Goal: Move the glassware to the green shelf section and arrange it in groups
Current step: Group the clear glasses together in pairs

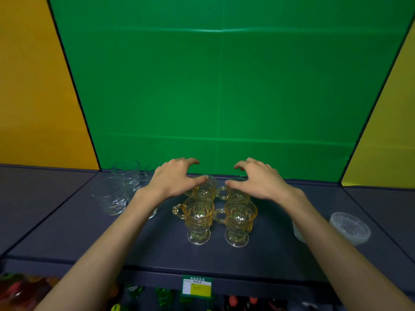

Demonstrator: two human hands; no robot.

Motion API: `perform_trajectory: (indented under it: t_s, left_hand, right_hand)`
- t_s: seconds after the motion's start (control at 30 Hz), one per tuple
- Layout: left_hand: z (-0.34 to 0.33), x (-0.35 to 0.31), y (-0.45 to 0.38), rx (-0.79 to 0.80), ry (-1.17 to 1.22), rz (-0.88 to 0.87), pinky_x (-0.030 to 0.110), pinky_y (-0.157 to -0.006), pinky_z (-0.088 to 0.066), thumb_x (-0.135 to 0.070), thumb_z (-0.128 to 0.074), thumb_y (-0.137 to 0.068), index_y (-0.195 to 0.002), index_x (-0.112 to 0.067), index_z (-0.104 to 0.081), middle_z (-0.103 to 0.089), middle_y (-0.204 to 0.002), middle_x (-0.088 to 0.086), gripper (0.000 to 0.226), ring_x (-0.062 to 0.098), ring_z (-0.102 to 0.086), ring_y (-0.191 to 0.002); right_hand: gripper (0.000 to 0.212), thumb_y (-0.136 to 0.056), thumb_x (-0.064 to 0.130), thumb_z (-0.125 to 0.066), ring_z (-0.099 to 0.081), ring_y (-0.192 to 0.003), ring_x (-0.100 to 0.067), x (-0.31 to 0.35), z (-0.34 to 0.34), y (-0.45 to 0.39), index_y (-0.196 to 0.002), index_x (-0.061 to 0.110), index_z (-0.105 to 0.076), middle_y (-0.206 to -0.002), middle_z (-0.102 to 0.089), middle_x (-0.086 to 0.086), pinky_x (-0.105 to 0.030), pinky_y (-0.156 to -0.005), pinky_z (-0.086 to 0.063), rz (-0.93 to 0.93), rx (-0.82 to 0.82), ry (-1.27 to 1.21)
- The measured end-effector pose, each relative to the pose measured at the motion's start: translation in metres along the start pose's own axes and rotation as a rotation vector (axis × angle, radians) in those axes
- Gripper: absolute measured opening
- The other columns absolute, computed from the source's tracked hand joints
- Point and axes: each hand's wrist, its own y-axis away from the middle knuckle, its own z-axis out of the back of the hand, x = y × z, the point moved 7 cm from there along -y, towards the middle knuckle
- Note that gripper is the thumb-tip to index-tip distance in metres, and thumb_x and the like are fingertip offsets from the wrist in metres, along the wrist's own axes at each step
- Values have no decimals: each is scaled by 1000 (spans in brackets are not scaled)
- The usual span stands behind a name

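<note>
- The four amber mugs stand in a tight two-by-two block on the dark shelf [258, 261] in front of the green back panel [220, 86]: the front-left mug [197, 217] and front-right mug [239, 219] nearest the person, the back-left mug [203, 188] and back-right mug [235, 194] behind them.
- The left hand [174, 179] hovers over the back-left mug with its grip released, fingers spread and curled, thumb tip at the rim; whether it touches the glass cannot be told.
- The right hand [258, 179] mirrors it over the back-right mug, likewise holding nothing.
- Likely risk: the mugs are footed and narrow at the base, and their handles sit nearly against their neighbours. A sideways nudge to a back mug could catch a handle and tip or chip the one beside it.
- A forearm dropping low could sweep a front mug towards the shelf's front edge.
- The left forearm passes just beside the clear tumblers [116, 189], so a wide elbow swing could knock them together.
- A clear bowl [350, 227] lies well apart to the right, near the right forearm.
- The shelf surface looks smooth, dark and flat; glass would probably slide easily on it.
- Yellow panels flank the green section, and a price tag [197, 286] hangs on the shelf's front edge with coloured goods below.
</note>
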Motion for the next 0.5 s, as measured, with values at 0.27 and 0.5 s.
perform_trajectory:
  t_s: [0.27, 0.5]
  left_hand:
    - [34, 20, 20, -135, -248, 41, 45, -101, -46, -69, -51, -90, -149, -31, -48, -60, -142, 2, 70, 31, -59, -126]
    - [53, 83, 17, -134, -291, 121, 44, -102, -45, -69, -49, -89, -150, -29, -48, -57, -146, 4, 73, 32, -56, -129]
  right_hand:
    - [71, -89, 67, -53, -54, -127, -25, 43, 7, -12, -146, 25, -45, -147, -49, -2, -45, -102, -45, 148, -69, -6]
    - [69, -90, 65, -54, -55, -126, -25, 90, -2, -33, -145, 25, -46, -146, -51, -2, -42, -100, -44, 187, -48, 28]
